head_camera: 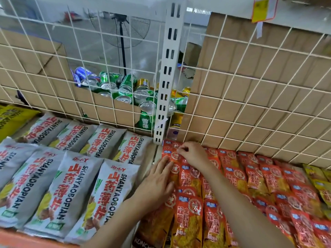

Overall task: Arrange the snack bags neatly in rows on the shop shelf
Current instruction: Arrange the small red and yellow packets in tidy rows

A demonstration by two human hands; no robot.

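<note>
Several red snack bags (189, 217) lie overlapping in rows on the right half of the shelf. My left hand (157, 183) lies flat with straight fingers on the red bags at the left end of those rows. My right hand (191, 153) reaches to the back row and pinches the top edge of a red bag (172, 154) near the white upright post. Several grey snack bags (66, 192) lie in two neat rows on the left half of the shelf.
A white wire grid (250, 108) backs the shelf, with cardboard boxes (241, 68) behind it. A white slotted post (166, 77) divides the two bays. Drink cans (125, 88) sit in an open box behind the grid. Yellow bags (320, 185) lie at far right.
</note>
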